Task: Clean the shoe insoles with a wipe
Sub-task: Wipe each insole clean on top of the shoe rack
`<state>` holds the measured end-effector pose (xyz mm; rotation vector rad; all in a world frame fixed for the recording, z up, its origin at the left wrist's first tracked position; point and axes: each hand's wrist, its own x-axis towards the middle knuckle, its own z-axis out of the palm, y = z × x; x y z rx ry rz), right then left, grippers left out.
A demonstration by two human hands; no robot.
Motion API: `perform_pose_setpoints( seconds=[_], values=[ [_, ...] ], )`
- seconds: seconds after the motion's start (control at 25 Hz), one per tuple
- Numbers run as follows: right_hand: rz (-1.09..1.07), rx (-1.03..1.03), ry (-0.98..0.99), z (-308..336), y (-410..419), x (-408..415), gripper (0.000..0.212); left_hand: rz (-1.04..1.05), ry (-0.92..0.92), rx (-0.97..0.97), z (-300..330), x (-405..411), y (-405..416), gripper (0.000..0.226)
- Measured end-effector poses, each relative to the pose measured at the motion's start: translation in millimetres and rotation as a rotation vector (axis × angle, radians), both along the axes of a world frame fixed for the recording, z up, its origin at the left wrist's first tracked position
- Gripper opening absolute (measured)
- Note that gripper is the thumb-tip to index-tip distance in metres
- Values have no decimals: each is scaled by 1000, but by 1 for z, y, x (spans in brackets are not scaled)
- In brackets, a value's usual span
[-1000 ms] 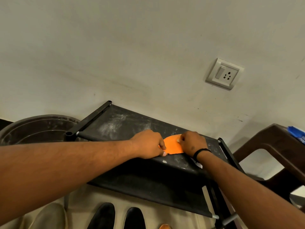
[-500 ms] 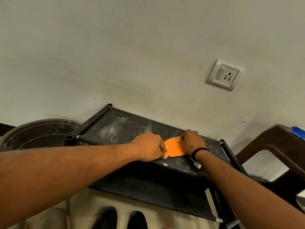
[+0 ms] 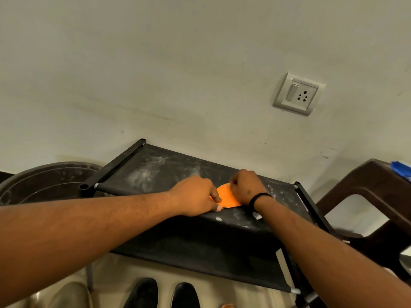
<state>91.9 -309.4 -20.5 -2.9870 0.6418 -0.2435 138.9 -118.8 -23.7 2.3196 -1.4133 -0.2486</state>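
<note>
An orange insole [image 3: 226,196] lies flat on the dusty top shelf of a black shoe rack [image 3: 155,170]. My left hand [image 3: 195,194] pins its left end down, thumb and fingers closed on its edge. My right hand [image 3: 246,185], with a black band on the wrist, is fisted on the insole's right part and covers much of it. A small pale bit shows at its fingertips, likely the wipe; the rest of the wipe is hidden under the hand. Only a short strip of insole shows between the hands.
A dark round tub [image 3: 44,183] stands left of the rack. A brown plastic stool [image 3: 378,185] with a blue item [image 3: 401,168] on it stands at the right. Black shoes [image 3: 142,294] and a grey shoe [image 3: 69,296] sit below. A wall socket [image 3: 298,93] is above.
My right hand has slid left over the insole towards my left hand, so less orange shows. My left hand has stayed on the insole's left end.
</note>
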Motion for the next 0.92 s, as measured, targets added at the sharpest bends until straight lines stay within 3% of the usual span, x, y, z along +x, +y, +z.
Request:
perform_pose_setpoints(
  seconds=[0.12,0.32,0.44,0.56,0.64,0.76,0.84,0.92],
  values=[
    [158,163,-3,-4,7,-2,20,-1,-9,-7,-1,0,-1,34],
    [-132,-310,65,6,-20,-5,19,-6,0,-8,-1,-1,-3,36],
    [-146,-111,-14,0,-14,-2,19,-5,1,-11,-1,0,-1,36],
    [74,162,-39,-7,-4,-2,19,-5,1,-14,-3,2,0,35],
    [47,68,15,-2,-12,-5,19,-3,2,-14,-2,1,-1,35],
    [-174,-235,45,7,-35,-10,19,2,9,-13,0,-2,-3,36],
    [-249,-206,28,7,-32,-9,17,1,7,-6,0,-2,-3,37],
    [-188,-75,-29,4,-14,-4,18,1,3,0,0,-1,-2,36]
  ],
)
